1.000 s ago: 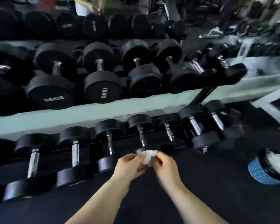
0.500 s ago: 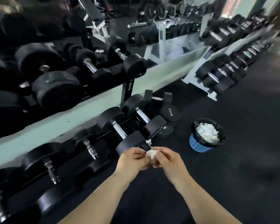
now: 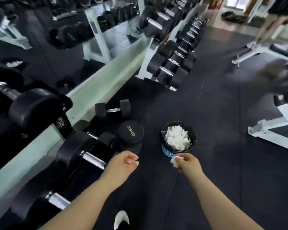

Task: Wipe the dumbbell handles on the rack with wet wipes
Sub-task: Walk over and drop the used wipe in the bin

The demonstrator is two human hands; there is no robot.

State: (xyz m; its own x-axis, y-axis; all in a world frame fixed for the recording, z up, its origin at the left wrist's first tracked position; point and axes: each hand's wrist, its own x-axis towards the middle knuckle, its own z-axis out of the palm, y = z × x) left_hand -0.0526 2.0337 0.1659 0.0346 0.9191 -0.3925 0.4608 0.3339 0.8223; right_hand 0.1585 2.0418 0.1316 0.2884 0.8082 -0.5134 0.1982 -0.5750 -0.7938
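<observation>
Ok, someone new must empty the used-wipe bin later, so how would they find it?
Follow the black dumbbell rack on the left to its end, where one dumbbell end reads 35KG. Just right of that, on the dark floor, sits the bin: a small blue mesh basket with a black liner, heaped with crumpled white wipes.

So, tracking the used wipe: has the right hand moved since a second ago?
Yes. The right hand, pinching the wipe, has parted from the left hand and gone right, up to the blue bin.

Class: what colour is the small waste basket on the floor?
The basket is blue with a black liner; head view.
</observation>
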